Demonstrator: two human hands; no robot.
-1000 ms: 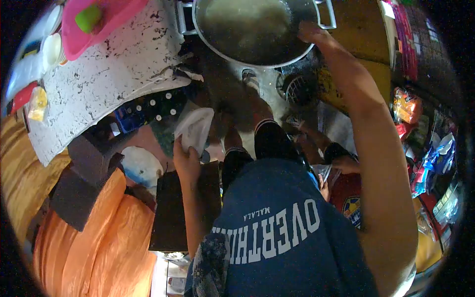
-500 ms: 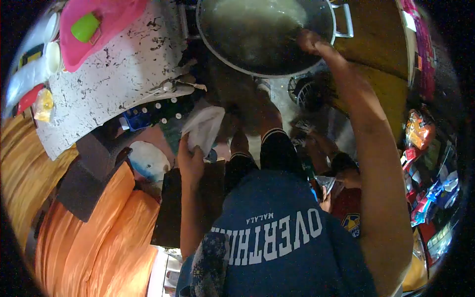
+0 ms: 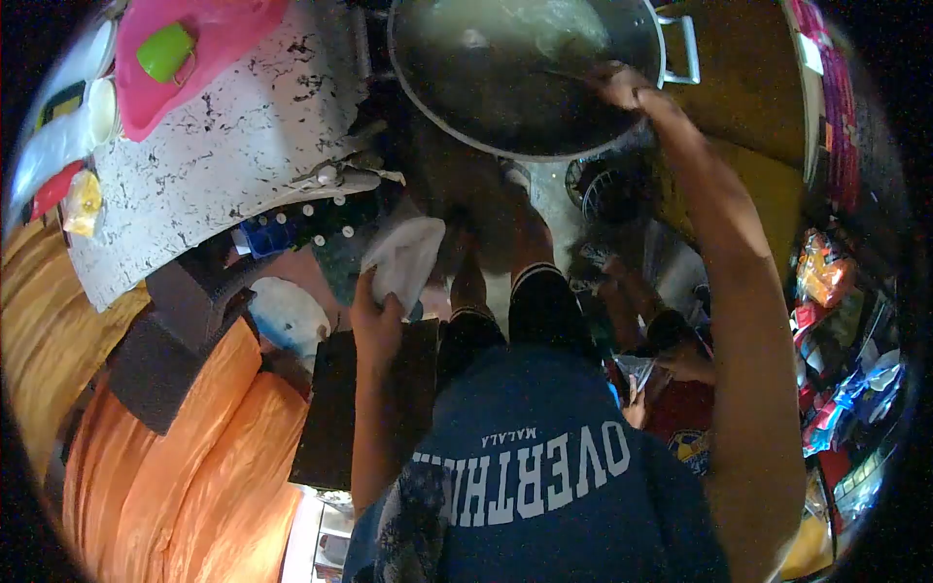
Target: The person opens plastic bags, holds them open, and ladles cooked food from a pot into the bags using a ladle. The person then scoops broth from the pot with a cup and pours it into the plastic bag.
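My left hand (image 3: 377, 316) is closed on a whitish, translucent plastic bag (image 3: 406, 257), which stands up from the fingers, left of my legs. My right hand (image 3: 620, 87) reaches over the right side of a large metal pot (image 3: 525, 151). Its fingers are wrapped round the thin dark handle of a utensil (image 3: 564, 74); the far end is lost in the dark, cloudy liquid (image 3: 515, 44), so its kind does not show. Pale, shiny matter lies in the upper part of the pot.
Left of the pot stands a worn white table (image 3: 224, 136) with a pink plastic bag (image 3: 146, 97) and a green cup (image 3: 165, 51). Below it are bottle caps and orange cloth (image 3: 194, 457). Another person's hand (image 3: 688, 360) is near my right side. Colourful packets (image 3: 826, 267) sit far right.
My right hand has shifted slightly on the pot's right side, and more of the dark handle shows. A small pale spot now appears in the liquid. The bag has tilted a little right.
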